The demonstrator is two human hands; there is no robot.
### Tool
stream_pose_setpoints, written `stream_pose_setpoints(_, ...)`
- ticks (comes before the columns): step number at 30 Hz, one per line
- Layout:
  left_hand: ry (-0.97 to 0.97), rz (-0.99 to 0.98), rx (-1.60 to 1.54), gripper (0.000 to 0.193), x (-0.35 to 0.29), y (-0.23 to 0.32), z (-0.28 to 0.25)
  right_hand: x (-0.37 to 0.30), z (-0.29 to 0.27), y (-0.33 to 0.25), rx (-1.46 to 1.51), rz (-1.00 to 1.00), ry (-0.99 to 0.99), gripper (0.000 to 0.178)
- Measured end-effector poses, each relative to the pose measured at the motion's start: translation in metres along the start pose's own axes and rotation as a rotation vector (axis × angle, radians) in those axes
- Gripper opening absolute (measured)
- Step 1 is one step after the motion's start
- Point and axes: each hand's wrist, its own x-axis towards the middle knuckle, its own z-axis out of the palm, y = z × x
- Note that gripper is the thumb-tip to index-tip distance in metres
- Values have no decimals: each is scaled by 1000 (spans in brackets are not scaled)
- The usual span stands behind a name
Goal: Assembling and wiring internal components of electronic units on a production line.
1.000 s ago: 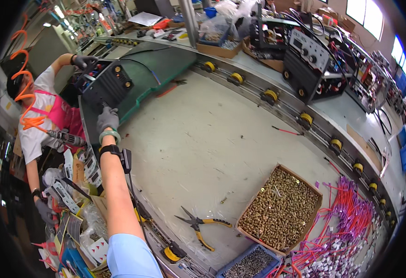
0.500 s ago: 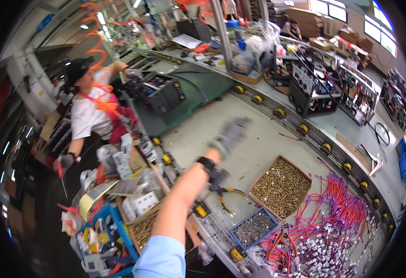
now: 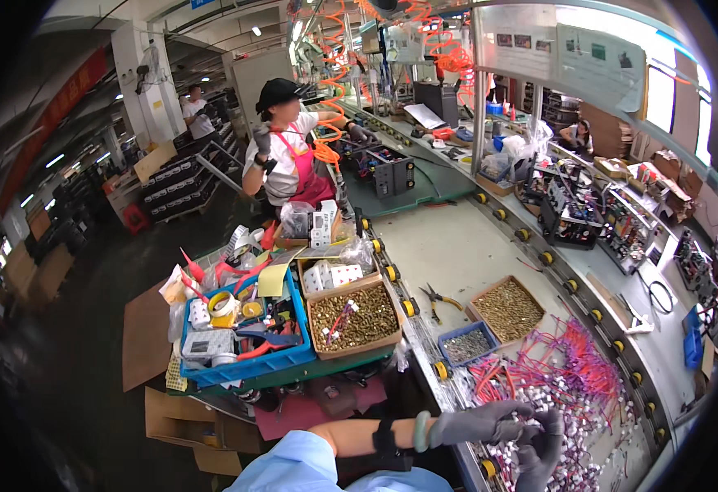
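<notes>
So both hands are together at the near end of the bench, in grey work gloves, right over the wire leads point(image 3: 576, 354). The left hand point(image 3: 490, 422) comes across from the left with its fingers pointing at the other glove. The right hand point(image 3: 543, 449) comes up from the lower edge with its fingers bent towards the left one. The fingertips overlap from this angle, and honestly I can't tell if either hand is grasping something small or just curled with nothing in it.

The leads themselves are a big messy heap, red and purple with white connectors, spreading under the hands and off beyond and to the right of them. There's a green bangle point(image 3: 422, 430) on the left wrist and a black strap point(image 3: 385, 438) a bit further up that forearm.

Just beyond the hands, slightly left, sits a small blue bin point(image 3: 475, 360) of little grey metal parts, with a cardboard tray point(image 3: 483, 325) of brass-coloured fittings right beside it. Pliers point(image 3: 449, 301) with yellow-and-black handles lie past the bin, jaws spread. Well left of the hands are a cardboard box point(image 3: 361, 348) with more brass-coloured fittings and a blue crate point(image 3: 248, 373) crammed with tools and tape. Far ahead, a co-worker point(image 3: 293, 164) in a pink apron has one glove on a black device point(image 3: 393, 178).
</notes>
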Motion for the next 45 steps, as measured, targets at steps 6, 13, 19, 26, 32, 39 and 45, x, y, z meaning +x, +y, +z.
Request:
stream_pose_setpoints(6, -15, -118, -342, 54, -28, -8, 48, -40, -2, -9, -19, -23, -78, 54)
stream_pose_setpoints(13, 181, -94, -370, 56, -28, -32, 68, -56, 3, -24, -145, -11, 227, 33)
stream_pose_setpoints(19, 156, 25, -351, 46, -19, -74, 79, -50, 6, -44, -191, 96, 312, 24)
stream_pose_setpoints(26, 313, 21, -424, 45, -19, -92, 73, -32, 13, -36, -221, 123, 316, 23)
stream_pose_setpoints(32, 218, -59, -529, 40, -14, -93, 61, -25, 24, -29, -142, 185, 295, 24)
stream_pose_setpoints(39, 380, -148, -793, 34, -11, -90, 65, -13, 7, 6, -145, 125, 192, 31)
stream_pose_setpoints(45, 397, -263, -738, 29, -3, -114, 55, -7, 1, 34, -167, 101, 166, 40)
